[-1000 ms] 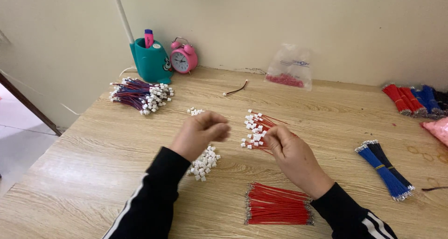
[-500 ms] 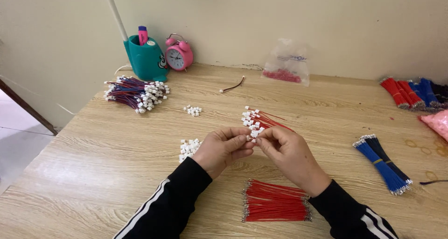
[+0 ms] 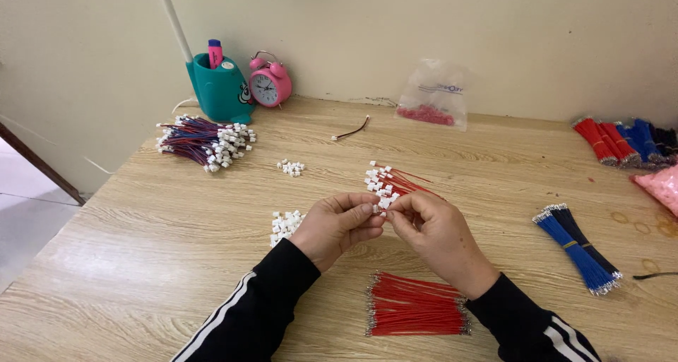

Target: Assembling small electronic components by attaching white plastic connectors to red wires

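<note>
Your left hand (image 3: 339,224) and your right hand (image 3: 434,228) meet fingertip to fingertip above the middle of the desk (image 3: 127,263). Both are closed in a pinch on one small white connector (image 3: 379,205), held between thumbs and forefingers just clear of the wood. Whether a wire is already seated in it is too small to tell.

Right behind your fingertips lies a loose fan of red wires with white connectors (image 3: 388,182), their plug ends pointing toward the left. Just left of your left hand sits a little heap of white connectors (image 3: 284,224), and a smaller cluster of the same parts (image 3: 291,167) lies farther back. Near you, between your forearms, rests a tidy bundle of bare red wires (image 3: 417,307), lying crosswise.

At the far left a large pile of red and blue finished leads (image 3: 201,139) spreads beside a teal pen holder (image 3: 220,90) and a pink alarm clock (image 3: 269,83). A clear plastic bag (image 3: 434,93) with red bits leans by the wall. To your right, a bundle of blue wires (image 3: 579,245) lies at a slant, well apart from your hands, with more red and blue bundles (image 3: 621,139) at the far right corner.
</note>
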